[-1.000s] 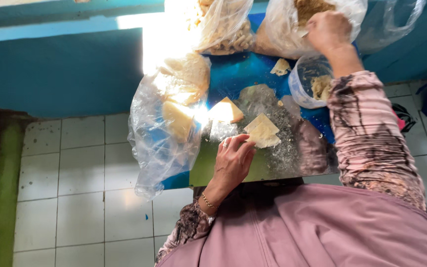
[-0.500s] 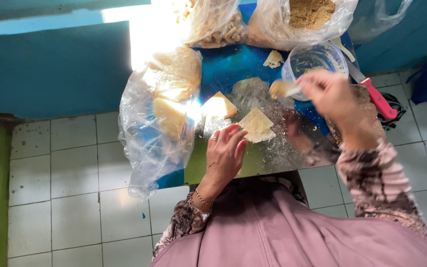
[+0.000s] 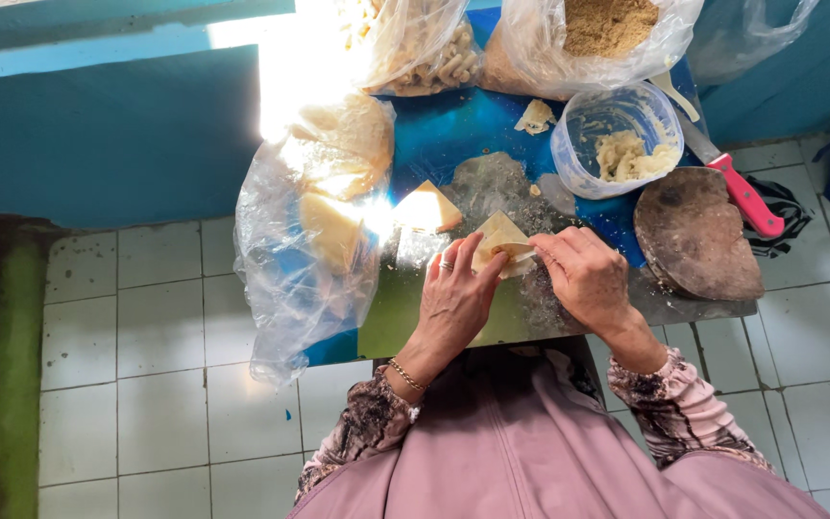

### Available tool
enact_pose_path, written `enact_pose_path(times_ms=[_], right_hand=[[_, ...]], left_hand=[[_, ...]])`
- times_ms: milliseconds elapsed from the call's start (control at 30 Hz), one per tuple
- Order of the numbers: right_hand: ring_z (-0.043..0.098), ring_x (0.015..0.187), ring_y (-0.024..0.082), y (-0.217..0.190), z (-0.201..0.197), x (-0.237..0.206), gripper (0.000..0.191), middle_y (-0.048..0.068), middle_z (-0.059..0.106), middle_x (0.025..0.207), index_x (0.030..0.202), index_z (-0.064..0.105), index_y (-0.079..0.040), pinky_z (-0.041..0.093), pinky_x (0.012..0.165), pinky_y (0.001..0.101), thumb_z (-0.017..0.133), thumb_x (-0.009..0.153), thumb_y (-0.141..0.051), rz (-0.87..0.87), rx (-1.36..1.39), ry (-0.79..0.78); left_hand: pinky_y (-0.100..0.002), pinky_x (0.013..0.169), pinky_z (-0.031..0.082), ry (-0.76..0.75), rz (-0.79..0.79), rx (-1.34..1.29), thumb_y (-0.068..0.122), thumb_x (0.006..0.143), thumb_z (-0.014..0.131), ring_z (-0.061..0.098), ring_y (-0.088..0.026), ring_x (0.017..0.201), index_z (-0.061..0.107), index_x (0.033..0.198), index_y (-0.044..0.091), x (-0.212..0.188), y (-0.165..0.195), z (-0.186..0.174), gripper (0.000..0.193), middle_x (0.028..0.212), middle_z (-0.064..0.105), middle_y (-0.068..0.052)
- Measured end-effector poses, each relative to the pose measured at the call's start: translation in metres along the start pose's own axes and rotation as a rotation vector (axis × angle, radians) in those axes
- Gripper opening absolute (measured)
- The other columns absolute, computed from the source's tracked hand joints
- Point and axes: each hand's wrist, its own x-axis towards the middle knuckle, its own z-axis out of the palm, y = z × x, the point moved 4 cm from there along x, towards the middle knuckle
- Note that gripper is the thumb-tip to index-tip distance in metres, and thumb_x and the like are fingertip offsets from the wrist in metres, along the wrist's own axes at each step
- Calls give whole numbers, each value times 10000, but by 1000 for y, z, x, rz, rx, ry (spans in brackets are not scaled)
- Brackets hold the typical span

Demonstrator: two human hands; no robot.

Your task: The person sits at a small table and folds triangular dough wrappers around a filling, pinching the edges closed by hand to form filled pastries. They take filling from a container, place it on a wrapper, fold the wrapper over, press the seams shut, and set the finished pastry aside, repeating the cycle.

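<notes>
Pale triangular dough wrapper [image 3: 498,238] lies flat on the worktop [image 3: 405,317], right under both hands. The left hand [image 3: 455,298] rests on its near edge, fingers [image 3: 449,269] stretched out and close together, pressing down on the sheet rather than gripping it; a ring shows on one of them and a thin bracelet [image 3: 405,374] sits at the wrist. The right hand [image 3: 586,277] comes in from the other side, its fingers [image 3: 540,248] pinched together on a small lump of light filling [image 3: 514,252] at the middle of the wrapper.

Just beyond the left fingers sits a second folded triangle of pale dough [image 3: 429,208], apart from the one being worked. Further off on that side a crumpled clear plastic bag [image 3: 305,259] holds more pale sheets (the glare from above washes out much of it). Beyond the right fingers stands a round clear plastic tub [image 3: 573,144] with a creamy paste inside, and beside it, out past the right hand, a dark round slab [image 3: 698,235] lies on the worktop with a pink-handled knife [image 3: 744,195] touching its far edge. At the far end two more clear bags are propped up, one with short pale sticks [image 3: 439,58], the other with brownish crumbs [image 3: 612,24]. White floor tiles [image 3: 127,384] show below.
</notes>
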Motion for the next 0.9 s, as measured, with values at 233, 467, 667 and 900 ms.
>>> enact_pose_path(times_ms=[233,467,667,900], right_hand=[[672,834,259,6,-3,0,129,57,682,902,1061,766,-100,532,716,370,728,938,-112,42,65,-19],[663,825,66,57,-30,20,148,38,740,953,1143,746,-29,524,684,244,679,1029,-96,307,500,-17],[590,741,49,160,-54,93,117,51,667,826,1113,752,13,432,641,214,635,1112,-1,276,371,273],[687,908,273,197,-10,198,119,94,708,977,983,774,-143,531,722,433,718,881,-120,-53,-651,370]], left_hand=[[-493,1059,433,-4,27,-46,192,931,706,538,-341,1286,660,1271,174,-6,0,-3,344,1423,506,-158],[-554,1060,385,-21,-81,14,253,969,696,521,-327,1268,632,1369,166,-11,-11,-5,415,1488,481,-170],[-568,1128,317,-57,-17,6,323,931,698,442,-337,1376,615,1350,231,-10,-2,3,437,1518,436,-151],[-623,1107,277,-59,-105,24,355,909,712,431,-354,1393,553,1412,129,-7,-5,6,574,1532,408,-189]])
